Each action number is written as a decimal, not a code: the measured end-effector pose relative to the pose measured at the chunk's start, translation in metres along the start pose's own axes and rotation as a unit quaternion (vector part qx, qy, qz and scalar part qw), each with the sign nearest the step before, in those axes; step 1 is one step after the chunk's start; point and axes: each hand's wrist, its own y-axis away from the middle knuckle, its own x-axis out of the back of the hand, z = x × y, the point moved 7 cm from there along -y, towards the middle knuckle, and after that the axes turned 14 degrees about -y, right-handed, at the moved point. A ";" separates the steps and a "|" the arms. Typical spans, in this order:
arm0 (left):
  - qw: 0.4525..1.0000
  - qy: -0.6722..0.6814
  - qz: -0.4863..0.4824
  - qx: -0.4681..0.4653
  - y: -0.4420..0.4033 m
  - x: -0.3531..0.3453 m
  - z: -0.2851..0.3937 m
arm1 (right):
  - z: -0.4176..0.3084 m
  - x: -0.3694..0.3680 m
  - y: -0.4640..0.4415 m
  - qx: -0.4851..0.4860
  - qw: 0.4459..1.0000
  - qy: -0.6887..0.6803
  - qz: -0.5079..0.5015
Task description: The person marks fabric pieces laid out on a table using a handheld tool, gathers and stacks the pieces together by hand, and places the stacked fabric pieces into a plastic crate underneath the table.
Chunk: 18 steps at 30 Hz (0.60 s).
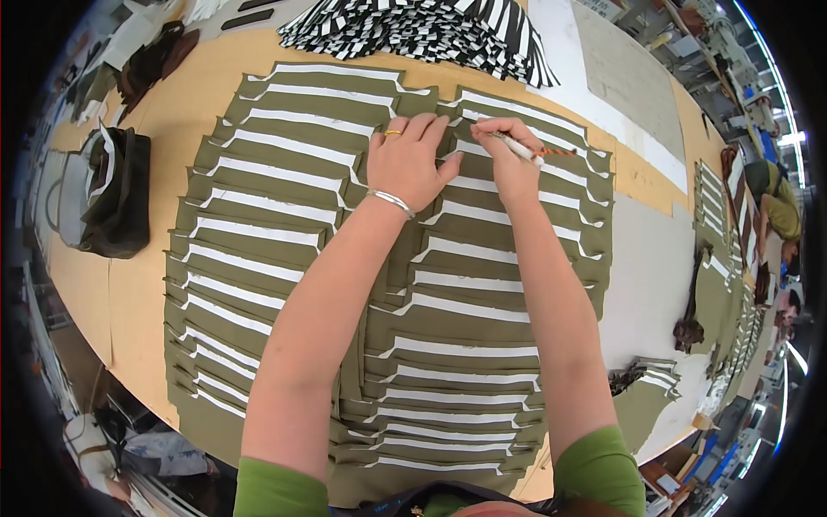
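Green sleeves [280, 488]: framing the view's bottom edge.
Left hand [408, 165]: spreading open, palm down (a silver bangle [393, 202] is circling the wrist).
Right hand [517, 177]: pinching a white pen [517, 146], which is slanting from upper left to lower right, right of the left hand.
Olive cloth [465, 326]: lying matte and overlapping beneath both hands, white strips [465, 347] crossing it.

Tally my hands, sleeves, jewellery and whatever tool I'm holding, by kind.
Bare hands, left hand and right hand: 2
Green fabric sleeves: 2
Thin gold ring: 1
Silver metal bracelet: 1
White pen-like tool: 1
Total: 7
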 end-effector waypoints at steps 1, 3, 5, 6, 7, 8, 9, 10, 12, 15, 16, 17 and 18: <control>1.000 -0.022 -0.012 -0.008 -0.002 -0.005 0.001 | 0.003 0.001 -0.005 0.016 0.999 0.039 -0.002; 0.997 -0.065 -0.038 -0.023 -0.004 -0.014 0.004 | 0.012 0.003 -0.009 0.032 0.995 0.092 0.001; 0.997 -0.066 -0.045 -0.022 -0.005 -0.018 0.004 | 0.019 0.007 -0.011 0.037 0.994 0.099 0.008; 0.996 -0.068 -0.048 -0.021 -0.006 -0.018 0.004 | 0.016 0.005 -0.011 0.063 0.990 0.127 -0.012; 0.996 -0.071 -0.053 -0.020 -0.007 -0.018 0.005 | 0.013 0.002 -0.010 0.088 0.984 0.155 -0.032; 0.995 -0.074 -0.058 -0.019 -0.008 -0.017 0.006 | 0.011 -0.002 -0.009 0.112 0.975 0.182 -0.053; 0.995 -0.078 -0.063 -0.017 -0.008 -0.017 0.006 | 0.010 -0.002 -0.009 0.100 0.977 0.183 -0.052; 0.995 -0.079 -0.057 -0.018 -0.007 -0.017 0.007 | 0.009 -0.004 -0.008 0.088 0.978 0.183 -0.051; 0.995 -0.083 -0.044 -0.021 -0.007 -0.016 0.007 | 0.008 -0.004 -0.008 0.074 0.980 0.177 -0.048; 0.995 -0.083 -0.057 -0.020 -0.008 -0.017 0.007 | 0.008 -0.003 -0.006 0.080 0.981 0.170 -0.044; 0.995 -0.082 -0.058 -0.021 -0.009 -0.016 0.007 | 0.008 -0.003 -0.007 0.090 0.979 0.177 -0.044; 0.995 -0.081 -0.059 -0.022 -0.009 -0.016 0.007 | 0.008 -0.003 -0.006 0.100 0.977 0.184 -0.044; 0.995 -0.079 -0.061 -0.023 -0.009 -0.016 0.007 | 0.007 -0.005 -0.006 0.102 0.979 0.172 -0.047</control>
